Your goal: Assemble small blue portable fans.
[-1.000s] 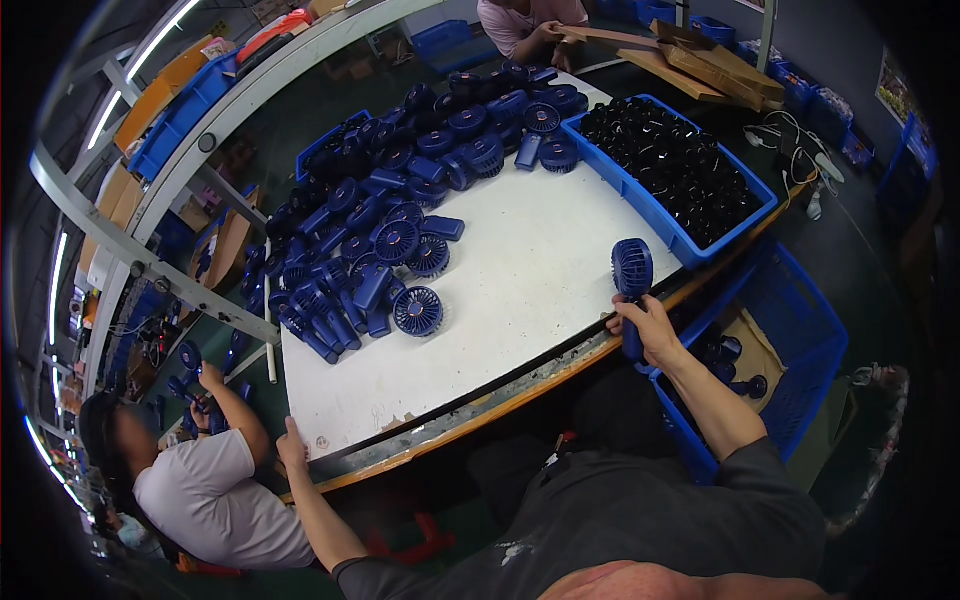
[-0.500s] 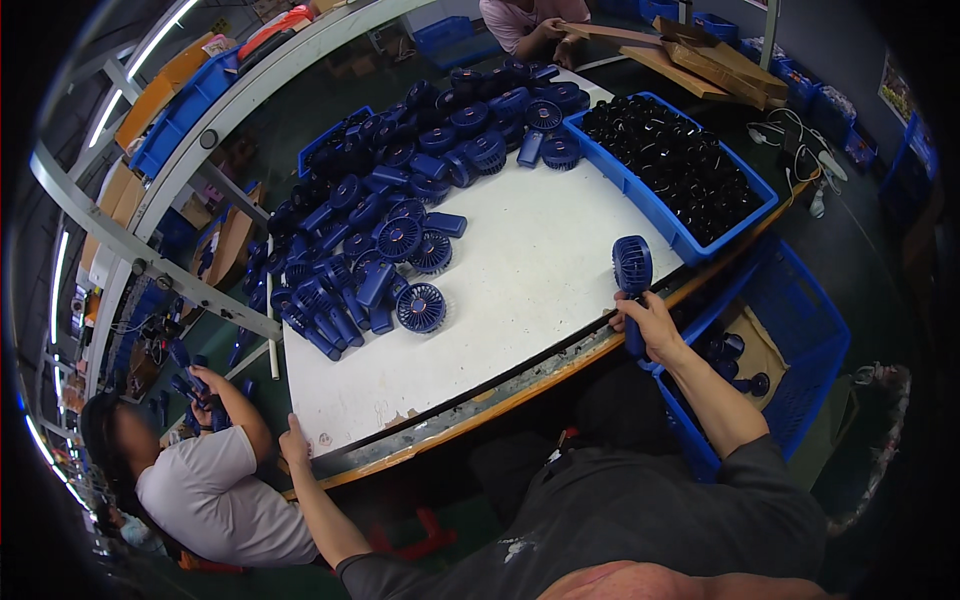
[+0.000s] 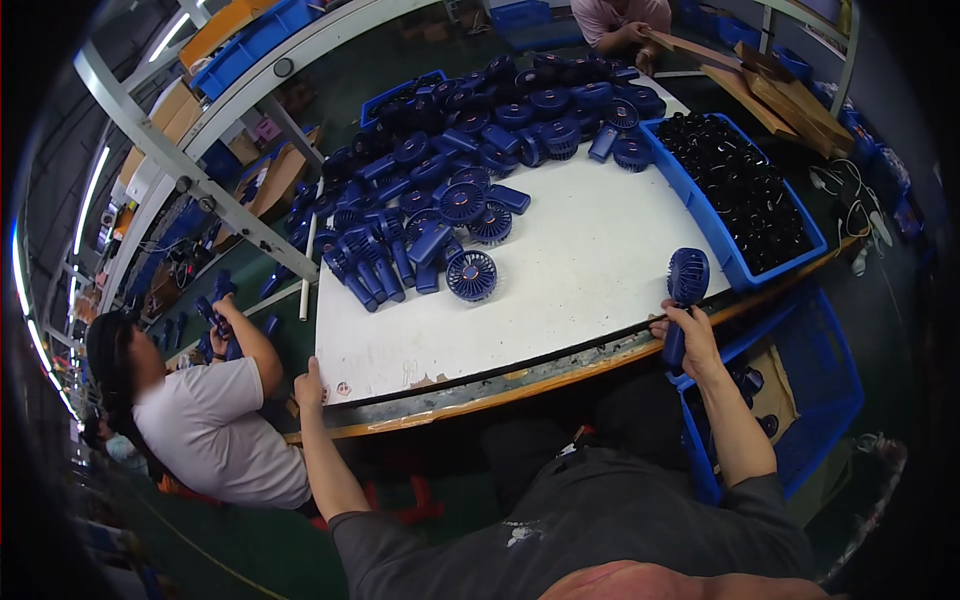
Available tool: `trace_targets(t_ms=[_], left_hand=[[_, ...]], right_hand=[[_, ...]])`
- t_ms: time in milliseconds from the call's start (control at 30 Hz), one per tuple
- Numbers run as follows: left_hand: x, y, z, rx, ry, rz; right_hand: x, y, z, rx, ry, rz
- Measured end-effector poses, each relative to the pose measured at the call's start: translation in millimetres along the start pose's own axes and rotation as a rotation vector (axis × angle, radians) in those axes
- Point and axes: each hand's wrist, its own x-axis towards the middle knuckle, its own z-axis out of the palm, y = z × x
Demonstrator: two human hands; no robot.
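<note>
My right hand [image 3: 697,340] is closed round the handle of a dark blue handheld fan [image 3: 688,277]. This fan stands upright in my grip, its round caged head up, above the table's front edge near the right corner. At the table's near left corner my left hand [image 3: 311,385] grips the edge of the white tabletop [image 3: 400,345], one digit pointing up and the other fingers mostly hidden. A large heap of similar blue handheld fans [image 3: 460,150] covers the far and left parts of the tabletop. One fan [image 3: 471,276] lies at the heap's near edge, grille up.
A blue crate [image 3: 735,265] full of black round parts sits on the table's right side. Below the right edge is a larger blue crate [image 3: 835,395] holding a few fans. A co-worker [image 3: 215,420] handles fans at left; another person [image 3: 622,25] is beyond the table, near cardboard [image 3: 790,105].
The view has shifted, so the table and heap appear further right. My right hand still holds the fan upright, and my left hand stays at the table's corner.
</note>
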Motion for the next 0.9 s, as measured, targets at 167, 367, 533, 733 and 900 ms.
trace_targets(t_ms=[167, 367, 533, 733, 900], left_hand=[[-11, 4, -4, -0.025, 0.005, -0.01], [-4, 3, -6, 0.057, 0.025, 0.001], [-15, 19, -6, 0.023, -0.021, -0.056], [6, -5, 0, 0.071, 0.038, 0.088], [17, -25, 7, 0.09, 0.037, 0.132]], right_hand=[[-1, 1, 5, 0.023, 0.011, 0.01], [2, 1, 4, -0.028, 0.001, 0.003], [0, 0, 6, -0.104, 0.004, -0.019], [2, 5, 1, -0.091, 0.003, -0.026], [1, 1, 7, -0.133, 0.027, -0.017]])
